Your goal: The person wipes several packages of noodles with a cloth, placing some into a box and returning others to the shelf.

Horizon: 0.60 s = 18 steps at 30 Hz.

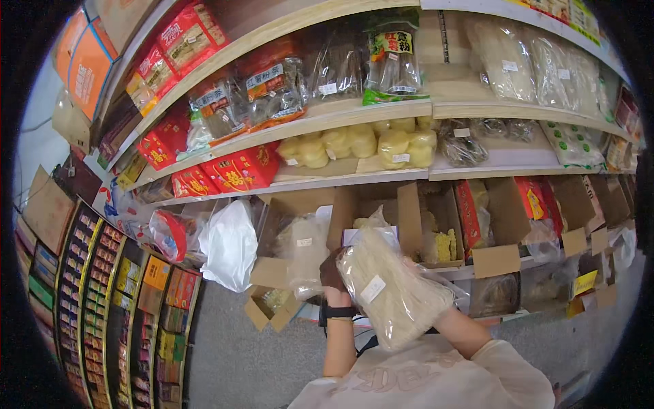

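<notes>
A clear plastic bag of pale dried noodles [396, 289] with a white label is tilted in front of my chest. At its left edge, my left hand [333, 270], in what looks like a dark glove, holds it; a black band circles that wrist. My right hand [445, 318] supports the bag from underneath at the lower right, its fingers mostly hidden by the noodles. Just beyond the bag is an open cardboard box [375, 199] on the low shelf. A similar bag of noodles [306, 250] rests in the box to the left.
Shelves [352, 179] above hold red gift boxes [237, 171], bags of yellow rounded food [406, 148] and dark noodle packets [276, 87]. A white plastic bag [231, 245] hangs left. Open box flaps [495, 260] jut out at right. Another stocked rack [104, 296] stands at left on the grey floor [245, 353].
</notes>
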{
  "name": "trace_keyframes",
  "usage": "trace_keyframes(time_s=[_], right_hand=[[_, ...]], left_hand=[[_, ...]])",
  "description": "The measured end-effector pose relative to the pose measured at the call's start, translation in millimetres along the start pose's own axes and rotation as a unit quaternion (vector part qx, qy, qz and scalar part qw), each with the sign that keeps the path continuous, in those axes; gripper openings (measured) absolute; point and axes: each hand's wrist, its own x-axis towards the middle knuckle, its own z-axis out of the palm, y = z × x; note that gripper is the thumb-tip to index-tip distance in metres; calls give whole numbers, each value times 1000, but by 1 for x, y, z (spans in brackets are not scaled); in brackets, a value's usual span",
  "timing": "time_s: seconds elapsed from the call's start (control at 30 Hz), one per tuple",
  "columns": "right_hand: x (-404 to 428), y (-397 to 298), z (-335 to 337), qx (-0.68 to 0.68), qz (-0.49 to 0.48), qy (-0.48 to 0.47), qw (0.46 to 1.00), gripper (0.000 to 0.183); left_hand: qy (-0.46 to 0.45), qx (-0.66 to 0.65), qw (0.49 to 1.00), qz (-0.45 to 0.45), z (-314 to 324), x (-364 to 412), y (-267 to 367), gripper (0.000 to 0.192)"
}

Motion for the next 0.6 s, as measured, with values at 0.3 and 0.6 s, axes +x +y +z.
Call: trace_keyframes(time_s=[0.3,0.6], right_hand=[[30,-12,-31,124,125,-60,982,26],[25,-35,-13,112,-31,-27,993,26]], left_hand=[[34,99,992,-75,49,-1,9,39],[-97,425,881,182,-19,41,-62,36]])
